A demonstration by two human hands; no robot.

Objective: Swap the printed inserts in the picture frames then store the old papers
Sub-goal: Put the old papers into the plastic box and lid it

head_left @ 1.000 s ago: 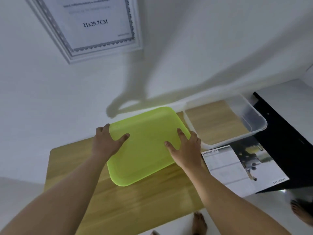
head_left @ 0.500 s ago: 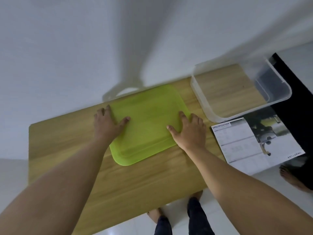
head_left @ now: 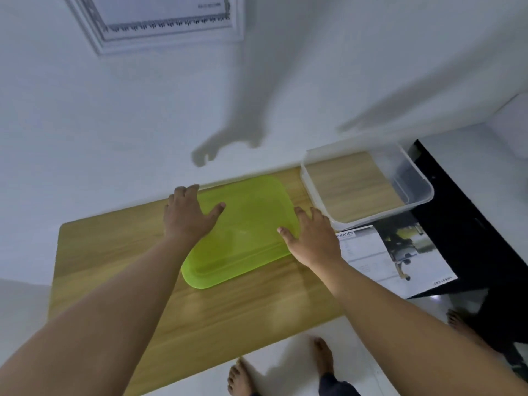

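A translucent lime-green lid (head_left: 245, 230) lies flat on the wooden table (head_left: 114, 252), near its far edge. My left hand (head_left: 187, 215) grips its left edge, thumb on top. My right hand (head_left: 314, 238) grips its right edge the same way. A printed sheet (head_left: 371, 258) headed "SPECIFICATION", with a photo on it, lies to the right and overhangs the table's right end. A white picture frame (head_left: 171, 32) with a bordered insert hangs on the wall at the upper left, partly cut off by the view's top.
A clear plastic box (head_left: 420, 201) stands at the table's far right corner, with only wood grain visible through its bottom. A black surface (head_left: 471, 238) lies beyond the table's right end. Bare feet (head_left: 323, 358) stand on the white floor by the near edge.
A second ago the lid was tilted up off the table; now it rests flat. Both hands stay on its edges. The view dipped down, then rose so the wall frame shows again.
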